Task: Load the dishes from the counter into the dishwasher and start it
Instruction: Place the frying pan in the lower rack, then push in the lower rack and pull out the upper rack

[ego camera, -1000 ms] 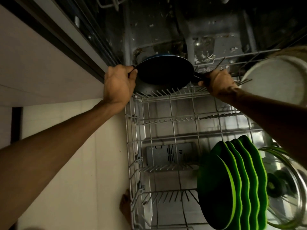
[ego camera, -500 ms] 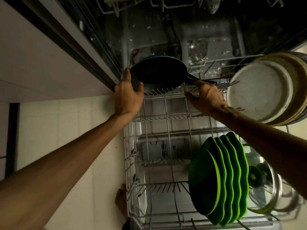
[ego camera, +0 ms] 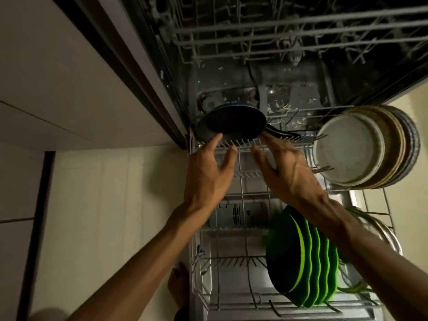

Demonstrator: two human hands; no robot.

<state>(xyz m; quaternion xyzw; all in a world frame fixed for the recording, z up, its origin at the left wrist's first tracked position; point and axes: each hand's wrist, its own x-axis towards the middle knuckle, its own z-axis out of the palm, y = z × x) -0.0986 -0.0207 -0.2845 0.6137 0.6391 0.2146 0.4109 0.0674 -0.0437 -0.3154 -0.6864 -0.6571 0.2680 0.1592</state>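
We see frying pan (ego camera: pixel 231 122) propped on edge among far-left prongs of lower rack (ego camera: pixel 242 184), tilted so water drains. Left hand (ego camera: pixel 208 172) and right hand (ego camera: pixel 284 167) just short of it, fingers spread, holding nothing. We count four green plates (ego camera: pixel 298 260) upright front right; pale plates (ego camera: pixel 363 147) stacked far right, about four, edges blurred.

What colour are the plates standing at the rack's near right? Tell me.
Bright green plates, four in a row, dark on their shaded faces; the head view shows them.
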